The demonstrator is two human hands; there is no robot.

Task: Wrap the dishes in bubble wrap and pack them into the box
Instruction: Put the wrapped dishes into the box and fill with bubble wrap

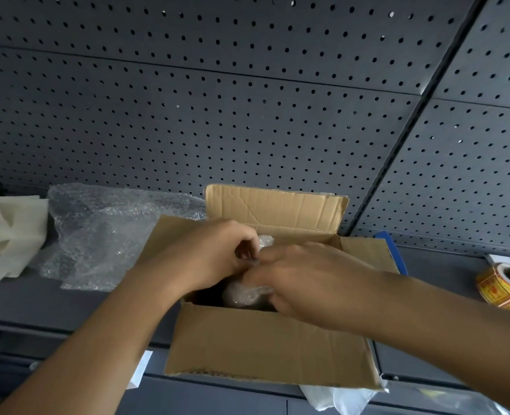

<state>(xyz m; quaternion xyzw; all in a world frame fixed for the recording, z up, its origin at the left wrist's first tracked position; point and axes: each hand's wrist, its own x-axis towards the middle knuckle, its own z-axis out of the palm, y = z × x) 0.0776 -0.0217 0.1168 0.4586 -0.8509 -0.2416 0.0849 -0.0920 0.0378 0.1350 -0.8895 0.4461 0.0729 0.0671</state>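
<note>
An open cardboard box (265,342) stands on the dark workbench with its flaps up. Inside it lies a dish bundled in bubble wrap (244,293), mostly hidden by my hands. My left hand (211,253) is over the box's left side, fingers curled and pinching the top of the wrapped bundle. My right hand (304,280) reaches in from the right and grips the same bundle, its fingers tucked down around it. A loose sheet of bubble wrap (104,235) lies to the left of the box.
White foam inserts (5,238) sit at the far left. A roll of yellow stickers (508,286) lies at the right edge. A blue-edged item (393,250) pokes out behind the box. White plastic (337,396) hangs under the box front. A perforated grey panel (247,115) rises behind.
</note>
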